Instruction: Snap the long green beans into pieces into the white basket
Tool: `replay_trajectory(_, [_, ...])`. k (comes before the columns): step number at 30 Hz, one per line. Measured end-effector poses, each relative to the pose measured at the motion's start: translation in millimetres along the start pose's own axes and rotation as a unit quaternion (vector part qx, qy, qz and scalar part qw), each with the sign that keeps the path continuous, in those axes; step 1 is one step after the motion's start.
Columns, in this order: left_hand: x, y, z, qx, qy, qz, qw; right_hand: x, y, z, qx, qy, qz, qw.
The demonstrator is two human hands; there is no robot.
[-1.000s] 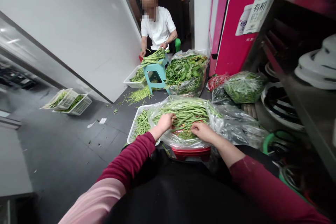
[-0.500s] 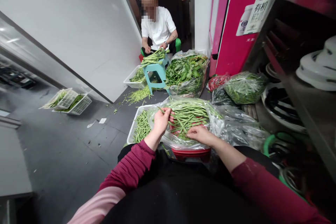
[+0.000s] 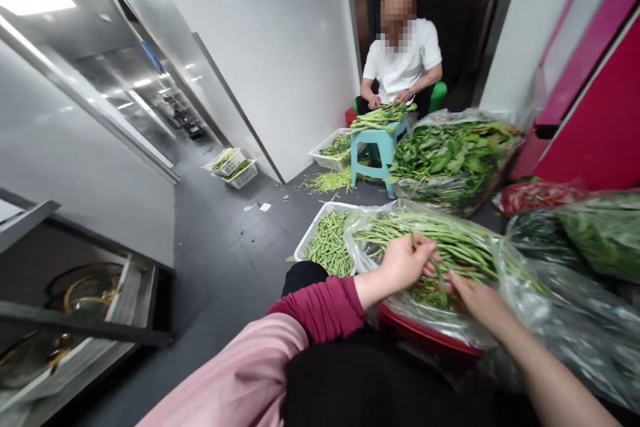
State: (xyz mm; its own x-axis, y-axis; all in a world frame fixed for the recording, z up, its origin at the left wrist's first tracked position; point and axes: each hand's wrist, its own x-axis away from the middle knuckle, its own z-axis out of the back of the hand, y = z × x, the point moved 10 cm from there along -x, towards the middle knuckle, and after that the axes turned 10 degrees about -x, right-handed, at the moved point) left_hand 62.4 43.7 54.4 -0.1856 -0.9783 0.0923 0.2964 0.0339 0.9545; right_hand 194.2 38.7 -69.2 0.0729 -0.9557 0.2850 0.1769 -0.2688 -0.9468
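Long green beans [image 3: 460,240] lie in an open clear plastic bag [image 3: 520,280], which sits over a red container [image 3: 430,333]. Above the bag, my left hand [image 3: 407,263] is closed round a green bean [image 3: 440,287] that hangs down from its fingers. My right hand [image 3: 473,293] is close beside it, fingertips near the same bean; its fingers are partly hidden, so its grip is unclear. A white basket [image 3: 301,250] at the bag's left holds short bean pieces [image 3: 330,240].
A person in a white shirt [image 3: 405,60] handles green stalks on a blue stool [image 3: 373,147]. Beside it stands a bag of leafy greens [image 3: 455,153]. More bagged vegetables [image 3: 600,233] lie at right. Two white baskets [image 3: 243,177] stand by the wall, and trimmings [image 3: 333,180] litter the floor.
The view has swung left, so the scene sits further right. My hands have come closer together over the bag, and a bean now hangs from my left hand.
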Motion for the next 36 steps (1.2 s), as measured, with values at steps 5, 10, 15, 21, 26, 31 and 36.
replay_trajectory(5, [-16.5, -35.4, 6.0, 0.105, 0.046, 0.105, 0.988, 25.0, 5.2, -43.5, -0.213, -0.099, -0.089, 0.968])
replay_trajectory(10, [-24.3, -23.3, 29.5, 0.068, 0.075, 0.046, 0.994, 28.1, -7.2, -50.2, -0.155, -0.152, -0.061, 0.974])
replay_trajectory(15, [-42.5, -19.5, 34.1, 0.080, 0.035, 0.036, 0.995, 29.5, -26.8, -52.6, -0.133, -0.203, 0.009, 0.970])
replay_trajectory(21, [-52.1, -57.9, 27.8, 0.129, 0.009, 0.101, 0.986, 39.3, -55.7, -38.5, -0.163, -0.144, 0.092, 0.972])
replay_trajectory(26, [-48.2, -102.6, 13.8, 0.157, 0.004, 0.200, 0.967, 60.2, -70.7, -35.6, -0.203, -0.193, 0.103, 0.954])
replay_trajectory(31, [-35.0, -103.0, -3.0, 0.139, -0.057, 0.209, 0.966, 41.3, -54.5, 1.8, -0.276, -0.031, 0.068, 0.958])
replay_trajectory(36, [-26.0, -65.1, -19.4, 0.027, -0.081, 0.081, 0.993, 35.9, -18.7, -45.2, -0.362, -0.131, -0.133, 0.913])
